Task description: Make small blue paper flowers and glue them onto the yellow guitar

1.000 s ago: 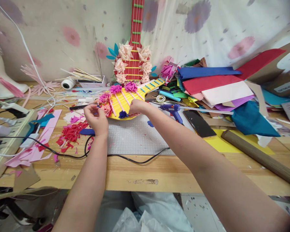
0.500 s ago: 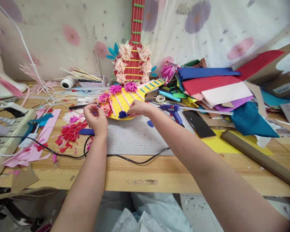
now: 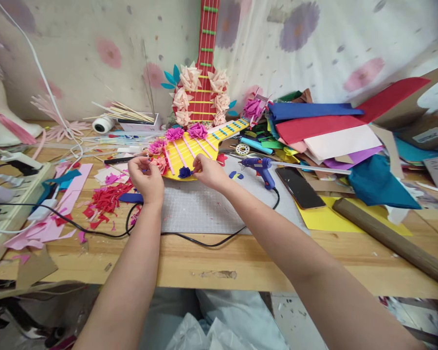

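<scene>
A yellow paper guitar [image 3: 193,148] with pink strings lies tilted on the cutting mat [image 3: 200,209]. Magenta and pink paper flowers [image 3: 158,146] line its left side. At its lower edge sits a blue paper flower [image 3: 184,172], and my right hand [image 3: 209,171] has its fingertips pinched at that flower's right side. My left hand [image 3: 146,179] is beside the pink flowers with thumb and fingers curled together; whatever may be between them is too small to make out.
Right of the guitar lies a blue glue gun [image 3: 261,170] with its black cord [image 3: 219,243] crossing the mat. Beyond are a phone [image 3: 301,187] and stacked coloured paper [image 3: 321,129]. Red paper scraps [image 3: 111,199] are at left. A red guitar [image 3: 200,99] stands behind.
My right hand has shifted slightly right and down, its fingertips still by the blue flower. My left hand has hardly moved. More of the glue gun and blue scraps shows.
</scene>
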{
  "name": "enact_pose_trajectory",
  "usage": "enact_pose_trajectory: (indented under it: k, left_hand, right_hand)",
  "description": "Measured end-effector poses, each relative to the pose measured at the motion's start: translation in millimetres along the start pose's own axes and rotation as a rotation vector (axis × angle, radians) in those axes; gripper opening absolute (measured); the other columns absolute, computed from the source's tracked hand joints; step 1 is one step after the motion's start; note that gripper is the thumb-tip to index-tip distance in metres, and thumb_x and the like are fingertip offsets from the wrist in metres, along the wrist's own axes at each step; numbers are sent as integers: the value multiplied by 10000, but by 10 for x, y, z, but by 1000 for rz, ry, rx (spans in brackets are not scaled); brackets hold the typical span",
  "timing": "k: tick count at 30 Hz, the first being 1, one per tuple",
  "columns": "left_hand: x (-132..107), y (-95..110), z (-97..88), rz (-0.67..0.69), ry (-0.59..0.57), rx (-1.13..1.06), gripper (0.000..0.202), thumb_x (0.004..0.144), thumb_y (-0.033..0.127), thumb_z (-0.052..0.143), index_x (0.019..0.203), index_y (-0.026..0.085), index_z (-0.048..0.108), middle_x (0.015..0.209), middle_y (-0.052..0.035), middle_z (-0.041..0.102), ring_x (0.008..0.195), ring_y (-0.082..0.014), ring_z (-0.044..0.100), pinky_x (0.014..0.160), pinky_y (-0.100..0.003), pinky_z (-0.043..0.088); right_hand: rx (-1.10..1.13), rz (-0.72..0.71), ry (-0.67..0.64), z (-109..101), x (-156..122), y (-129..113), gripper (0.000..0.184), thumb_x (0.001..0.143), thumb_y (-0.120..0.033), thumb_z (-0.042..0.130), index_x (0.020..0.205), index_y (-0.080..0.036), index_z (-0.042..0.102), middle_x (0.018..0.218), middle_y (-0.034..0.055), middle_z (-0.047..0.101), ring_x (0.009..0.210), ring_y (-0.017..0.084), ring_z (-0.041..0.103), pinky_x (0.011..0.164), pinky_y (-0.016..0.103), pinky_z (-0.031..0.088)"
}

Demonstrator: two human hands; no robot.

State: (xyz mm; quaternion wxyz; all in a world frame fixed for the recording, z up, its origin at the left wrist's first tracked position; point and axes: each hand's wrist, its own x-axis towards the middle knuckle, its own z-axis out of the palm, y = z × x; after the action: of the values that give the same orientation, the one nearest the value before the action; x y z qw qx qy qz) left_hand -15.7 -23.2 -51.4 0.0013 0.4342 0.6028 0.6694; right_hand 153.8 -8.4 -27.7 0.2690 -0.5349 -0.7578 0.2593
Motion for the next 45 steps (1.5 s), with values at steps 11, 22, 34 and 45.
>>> enact_pose_trajectory:
  k: [11,22,34,45]
  left_hand:
    - [1,-13,5,11,16,-42,191,675,82,471,832,183,431,812,-7,496,740,-117,523,722,-254,451]
    - [-5,0,4,7,5,-23,206,680,52,473,833,182,426,814,1,481,729,-105,510,707,-240,444]
    - [-333,190,72,386,-166,-35,193,726,64,462,881,178,476,867,-48,518,747,-126,524,593,-226,439]
    - [-998,360,300,618,-1112,86,548,754,114,491,1293,152,400,1213,-107,570,1126,-232,500,994,-409,399]
  right_hand:
    - [-35,-5,21,84,-11,-30,290,695,-137,600,905,-242,431,872,-50,684,775,131,599,611,241,367]
    - [39,-8,38,112,7,-11,307,670,-130,602,889,-246,421,869,-50,684,747,137,600,632,262,396]
    - [262,10,342,-390,-298,584,174,701,-222,589,819,-214,460,788,-5,609,681,124,561,658,280,440]
    - [-75,59,247,-291,-710,961,169,753,-213,555,921,-218,563,894,18,673,761,156,586,698,304,441]
